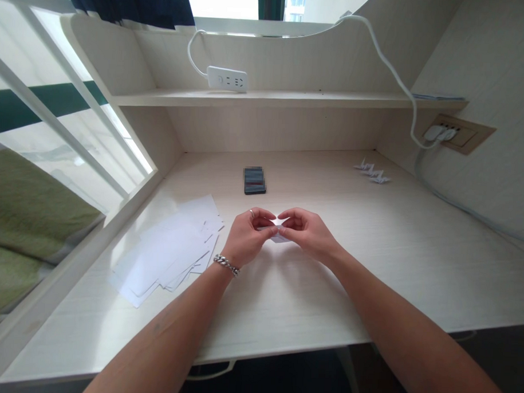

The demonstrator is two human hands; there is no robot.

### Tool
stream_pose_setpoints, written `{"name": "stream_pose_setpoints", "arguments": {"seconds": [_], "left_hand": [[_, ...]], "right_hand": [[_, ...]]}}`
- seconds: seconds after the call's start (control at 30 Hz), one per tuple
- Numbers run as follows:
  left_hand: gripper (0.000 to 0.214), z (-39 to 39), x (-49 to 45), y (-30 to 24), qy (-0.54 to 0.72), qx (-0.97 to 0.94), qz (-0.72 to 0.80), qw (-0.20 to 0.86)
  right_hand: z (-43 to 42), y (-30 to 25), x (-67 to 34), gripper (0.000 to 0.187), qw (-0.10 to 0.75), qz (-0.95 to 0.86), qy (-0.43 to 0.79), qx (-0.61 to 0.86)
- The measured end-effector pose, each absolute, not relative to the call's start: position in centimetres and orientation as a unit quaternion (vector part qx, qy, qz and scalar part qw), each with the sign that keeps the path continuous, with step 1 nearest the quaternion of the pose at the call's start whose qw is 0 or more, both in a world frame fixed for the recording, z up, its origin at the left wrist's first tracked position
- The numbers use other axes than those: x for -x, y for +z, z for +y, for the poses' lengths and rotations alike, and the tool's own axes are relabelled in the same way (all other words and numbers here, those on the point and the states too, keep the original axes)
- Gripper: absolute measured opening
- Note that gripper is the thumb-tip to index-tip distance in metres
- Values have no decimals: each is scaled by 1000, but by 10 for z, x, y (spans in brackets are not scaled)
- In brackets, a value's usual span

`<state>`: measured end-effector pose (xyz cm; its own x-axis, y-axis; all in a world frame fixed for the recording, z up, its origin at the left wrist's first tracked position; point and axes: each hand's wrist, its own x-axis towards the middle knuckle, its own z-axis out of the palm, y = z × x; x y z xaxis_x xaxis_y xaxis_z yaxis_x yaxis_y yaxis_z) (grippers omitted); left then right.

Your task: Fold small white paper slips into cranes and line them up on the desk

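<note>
A small folded piece of white paper (278, 238) is pinched between my two hands above the middle of the desk. My left hand (251, 235), with a ring and a chain bracelet at the wrist, closes its thumb and fingers on the paper's left side. From the other side, my right hand (307, 231) grips it with thumb and bent fingers. Both thumbs nearly meet over the paper, and the fingers hide much of its shape. To the left lies a spread pile of white paper sheets (169, 250).
A dark phone (254, 181) lies beyond my hands. Several small folded paper cranes (372, 171) stand at the back right. A white power strip (227, 79) sits on the shelf (291, 98). A white cable (391, 66) runs down to a wall socket (466, 136).
</note>
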<state>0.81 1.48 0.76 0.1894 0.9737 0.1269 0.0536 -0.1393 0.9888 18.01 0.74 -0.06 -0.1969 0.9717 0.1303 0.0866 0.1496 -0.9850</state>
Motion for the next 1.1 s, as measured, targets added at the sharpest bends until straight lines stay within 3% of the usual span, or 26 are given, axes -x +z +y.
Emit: {"name": "stream_pose_setpoints", "arguments": {"seconds": [0.23,0.5,0.87,1.1], "left_hand": [[28,16,-7,9,470,-574,441,505],[27,16,-8,10,480,-550,443,520],[13,14,-6,16,453,-537,433,565],[25,16,-7,9,451,-558,426,551]], "right_hand": [[9,3,-181,16,453,-587,493,455],[9,4,-183,24,459,-567,519,445],[12,3,-188,21,479,-584,472,454],[10,8,-188,25,473,-555,509,456]]}}
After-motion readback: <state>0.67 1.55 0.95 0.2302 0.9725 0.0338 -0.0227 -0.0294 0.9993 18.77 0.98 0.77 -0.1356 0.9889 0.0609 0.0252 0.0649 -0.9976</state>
